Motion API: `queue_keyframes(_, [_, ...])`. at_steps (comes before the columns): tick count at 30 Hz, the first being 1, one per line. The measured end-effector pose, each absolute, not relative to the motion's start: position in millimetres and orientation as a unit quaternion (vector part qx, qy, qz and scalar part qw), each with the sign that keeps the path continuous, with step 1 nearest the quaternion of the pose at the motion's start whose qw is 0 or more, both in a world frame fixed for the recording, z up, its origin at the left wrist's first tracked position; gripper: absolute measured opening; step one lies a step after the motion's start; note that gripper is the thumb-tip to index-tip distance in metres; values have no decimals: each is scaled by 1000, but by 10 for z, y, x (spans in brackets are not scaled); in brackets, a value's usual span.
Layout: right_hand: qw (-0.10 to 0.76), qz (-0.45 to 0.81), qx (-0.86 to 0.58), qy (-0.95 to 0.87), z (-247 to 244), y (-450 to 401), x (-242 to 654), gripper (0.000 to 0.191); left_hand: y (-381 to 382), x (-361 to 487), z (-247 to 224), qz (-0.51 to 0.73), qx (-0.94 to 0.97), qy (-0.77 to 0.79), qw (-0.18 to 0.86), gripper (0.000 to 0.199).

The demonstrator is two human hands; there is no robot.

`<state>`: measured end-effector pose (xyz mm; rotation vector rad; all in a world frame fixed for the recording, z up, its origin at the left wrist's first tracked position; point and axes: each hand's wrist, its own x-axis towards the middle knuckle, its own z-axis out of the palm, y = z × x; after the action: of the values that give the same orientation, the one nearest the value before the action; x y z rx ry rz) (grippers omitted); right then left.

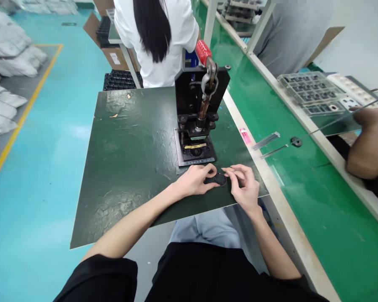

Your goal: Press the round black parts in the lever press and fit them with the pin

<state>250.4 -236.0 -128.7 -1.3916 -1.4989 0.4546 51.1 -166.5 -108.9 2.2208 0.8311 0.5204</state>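
Observation:
A small round black part (pixel 220 179) with a thin pale rim lies at the table's front right. My left hand (pixel 195 180) holds its left side, thumb below and index finger curled above. At its upper right edge, my right hand (pixel 245 188) has thumb and fingers pinched together; what is between those fingertips, if anything, is too small to make out. Just beyond my hands stands a black hand press (pixel 197 121) with a red-gripped lever (pixel 204 52). A yellow strip (pixel 195 146) lies across the press's lower fixture.
My hands are over a dark green table (pixel 129 138). Along its right runs a green conveyor belt (pixel 302 167) with thin grey strips (pixel 266 141) and a small black round piece (pixel 296 141). A pink item (pixel 245 136) lies on the belt's edge. Co-workers are ahead and right, near parts trays (pixel 311 88).

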Motion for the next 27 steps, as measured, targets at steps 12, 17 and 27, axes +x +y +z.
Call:
queue_keyframes(12, [455, 150, -577, -662, -1154, -2296, 2465, 14, -1666, 506, -1092, 201, 856, 322, 351, 34])
queue_keyframes(17, [452, 146, -560, -679, -1154, -2297, 2478, 18, -1668, 506, -1110, 192, 864, 324, 334, 39])
queue_keyframes(27, [487, 261, -583, -595, -1195, -2280, 2524, 26, -1663, 517, -1105, 179, 879, 322, 304, 43])
